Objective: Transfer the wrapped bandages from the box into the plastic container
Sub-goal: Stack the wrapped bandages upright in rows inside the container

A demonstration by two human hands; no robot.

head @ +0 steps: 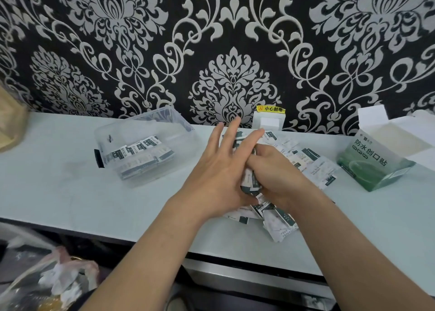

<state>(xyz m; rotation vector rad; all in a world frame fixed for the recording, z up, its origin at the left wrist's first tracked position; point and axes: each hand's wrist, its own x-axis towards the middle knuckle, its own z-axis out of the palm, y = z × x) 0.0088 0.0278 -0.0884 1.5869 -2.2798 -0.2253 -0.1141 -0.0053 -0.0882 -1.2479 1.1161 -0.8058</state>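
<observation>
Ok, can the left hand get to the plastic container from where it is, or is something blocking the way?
Probably yes. The left hand rests open against the bandage pile, and the countertop between it and the open-topped plastic container on its left looks bare. The right hand grips bandages on the other side.

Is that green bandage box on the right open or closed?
Open. The green box lies tipped on the counter, its white flaps spread toward the wall and its pale inside showing; no bandages show inside it.
</observation>
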